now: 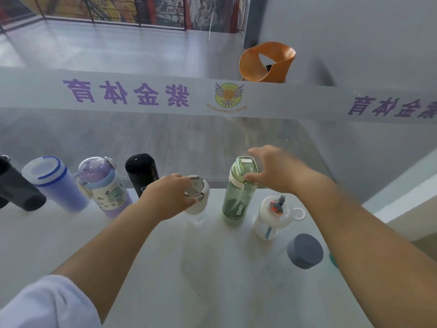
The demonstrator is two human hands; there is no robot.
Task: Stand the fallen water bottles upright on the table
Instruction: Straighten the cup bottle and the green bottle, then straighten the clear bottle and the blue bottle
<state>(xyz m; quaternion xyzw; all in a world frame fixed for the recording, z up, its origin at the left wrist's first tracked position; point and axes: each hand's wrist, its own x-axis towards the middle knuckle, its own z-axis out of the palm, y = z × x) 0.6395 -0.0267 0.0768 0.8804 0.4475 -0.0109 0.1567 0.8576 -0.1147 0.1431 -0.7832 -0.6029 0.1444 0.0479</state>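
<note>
Several water bottles stand in a row along the far edge of the white table (165,268). My left hand (168,197) grips the lid of a clear bottle with a white lid (197,200), which stands upright. My right hand (276,171) rests against the cap of a tall green bottle (238,197), thumb on its collar, fingers spread. To the left stand a black bottle (142,174), a purple cartoon bottle (106,185), a blue bottle (54,183) and a dark grey bottle (19,188). To the right stand a small clear bottle with a toy lid (274,216) and a grey-lidded bottle (305,250).
A glass pane with a white banner of purple characters (127,93) rises just behind the table's far edge. An orange chair (267,62) stands on the floor beyond it. The table's right edge runs close to the grey-lidded bottle.
</note>
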